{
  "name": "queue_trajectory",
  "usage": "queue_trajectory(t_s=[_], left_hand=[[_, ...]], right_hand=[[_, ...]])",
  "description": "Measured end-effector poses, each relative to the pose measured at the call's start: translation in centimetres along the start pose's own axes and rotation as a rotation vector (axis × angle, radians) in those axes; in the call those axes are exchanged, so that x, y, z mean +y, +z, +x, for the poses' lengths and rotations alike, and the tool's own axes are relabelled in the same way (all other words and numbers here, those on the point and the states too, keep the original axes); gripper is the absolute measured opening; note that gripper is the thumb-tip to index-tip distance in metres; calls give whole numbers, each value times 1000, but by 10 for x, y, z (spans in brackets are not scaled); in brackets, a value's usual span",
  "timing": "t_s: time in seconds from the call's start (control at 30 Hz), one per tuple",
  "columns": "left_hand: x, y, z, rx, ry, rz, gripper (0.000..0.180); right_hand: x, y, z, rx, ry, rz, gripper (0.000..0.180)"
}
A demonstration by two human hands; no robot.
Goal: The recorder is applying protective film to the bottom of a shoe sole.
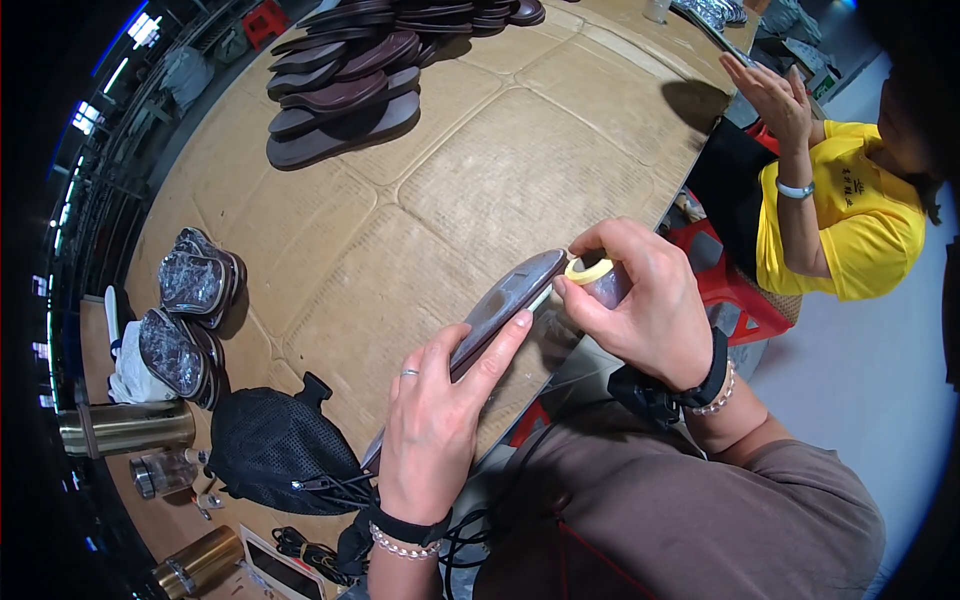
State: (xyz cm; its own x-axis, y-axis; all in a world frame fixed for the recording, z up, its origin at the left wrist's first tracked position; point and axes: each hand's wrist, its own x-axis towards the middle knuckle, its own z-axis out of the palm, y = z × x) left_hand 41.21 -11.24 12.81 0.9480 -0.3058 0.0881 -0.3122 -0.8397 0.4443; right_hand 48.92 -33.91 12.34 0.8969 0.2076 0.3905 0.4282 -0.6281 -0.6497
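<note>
Item in hand: one brown sandal sole in clear plastic wrap (505, 305), held slanting above the near edge of the cardboard-covered tabletop (480, 180). Left hand (435, 420): fingers pressed together and laid along the sole's lower half, forefinger stretched along its edge, steadying it from beneath and the side. Right hand (645, 300): at the sole's upper end, fingers pinching a small roll of pale yellow tape (588, 269), which touches the tip of the sole. Left of the sole, on the tabletop: two bundles of plastic-wrapped soles (190, 315) standing on edge, one just behind the other. Below-left of the sole: a black mesh bag (275, 445), with two brass-coloured metal flasks (125, 428) farther left. Far beyond the sole, at the top of the tabletop: a stack of dark brown unwrapped soles (345, 85). Right of the sole: another person in a yellow shirt (860, 215), hand raised, beside a red plastic stool (735, 290).
</note>
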Motion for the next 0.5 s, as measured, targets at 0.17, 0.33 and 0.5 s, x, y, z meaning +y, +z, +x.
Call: queue_trajectory(t_s=[0.17,0.33,0.5], left_hand=[[-1,1,0,0,13,4,78],[0,0,0,4,11,6,79],[-3,0,0,8,17,-13,79]], right_hand=[[0,0,1,-13,16,-11,27],[5,-2,4,-53,48,32,28],[4,-8,10,-202,196,123,30]])
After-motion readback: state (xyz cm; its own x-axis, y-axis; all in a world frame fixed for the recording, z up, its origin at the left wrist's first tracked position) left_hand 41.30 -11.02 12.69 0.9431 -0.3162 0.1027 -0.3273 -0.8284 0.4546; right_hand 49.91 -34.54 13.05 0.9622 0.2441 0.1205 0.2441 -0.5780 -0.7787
